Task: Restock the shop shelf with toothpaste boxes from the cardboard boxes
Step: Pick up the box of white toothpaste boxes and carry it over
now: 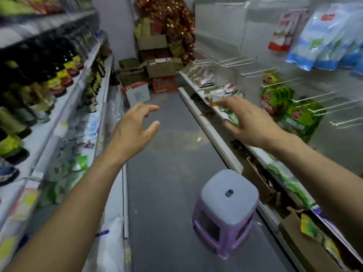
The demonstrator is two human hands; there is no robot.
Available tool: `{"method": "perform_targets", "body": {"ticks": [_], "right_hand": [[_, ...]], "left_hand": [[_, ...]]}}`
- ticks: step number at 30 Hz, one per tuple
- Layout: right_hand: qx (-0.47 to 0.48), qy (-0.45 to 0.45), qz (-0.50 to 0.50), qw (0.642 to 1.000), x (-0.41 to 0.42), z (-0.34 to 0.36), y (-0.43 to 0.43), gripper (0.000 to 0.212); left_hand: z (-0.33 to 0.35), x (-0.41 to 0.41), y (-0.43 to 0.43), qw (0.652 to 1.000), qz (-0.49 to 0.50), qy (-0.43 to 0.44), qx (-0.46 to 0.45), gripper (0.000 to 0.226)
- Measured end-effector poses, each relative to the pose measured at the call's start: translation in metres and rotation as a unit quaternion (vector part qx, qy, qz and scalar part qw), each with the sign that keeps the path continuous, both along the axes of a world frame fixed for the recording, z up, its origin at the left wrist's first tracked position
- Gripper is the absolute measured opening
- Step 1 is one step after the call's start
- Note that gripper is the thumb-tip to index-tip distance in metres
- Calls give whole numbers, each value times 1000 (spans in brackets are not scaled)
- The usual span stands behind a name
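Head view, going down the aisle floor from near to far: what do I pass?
First the purple stool, then the white carton, the orange carton, and last the stacked cardboard boxes under tinsel by the end wall.

A small shop aisle: stocked shelves line both sides, packets hang on hooks, cartons pile at the end.

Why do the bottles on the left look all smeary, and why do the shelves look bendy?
Head view: the bottles on the left and the blue bags at upper right are smeared by motion blur, while the stool, left hand and right hand look sharper. Same view: the wide-angle lens makes the shelves lean and curve toward the picture's edges. The light is dim and even, with no strong glare.
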State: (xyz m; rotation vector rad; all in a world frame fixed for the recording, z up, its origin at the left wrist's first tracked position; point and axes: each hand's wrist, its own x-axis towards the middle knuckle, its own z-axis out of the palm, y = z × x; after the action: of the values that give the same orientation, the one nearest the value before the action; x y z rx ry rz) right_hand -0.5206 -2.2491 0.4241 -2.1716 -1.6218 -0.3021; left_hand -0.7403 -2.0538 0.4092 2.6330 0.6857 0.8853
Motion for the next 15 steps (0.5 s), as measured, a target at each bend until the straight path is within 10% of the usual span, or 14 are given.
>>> {"method": "perform_targets", "body": {"ticks": [15], "right_hand": [[12, 39, 45, 998, 136, -24, 446, 44]], "left_hand": [[3, 89, 414, 994, 93, 48, 15, 37]]}}
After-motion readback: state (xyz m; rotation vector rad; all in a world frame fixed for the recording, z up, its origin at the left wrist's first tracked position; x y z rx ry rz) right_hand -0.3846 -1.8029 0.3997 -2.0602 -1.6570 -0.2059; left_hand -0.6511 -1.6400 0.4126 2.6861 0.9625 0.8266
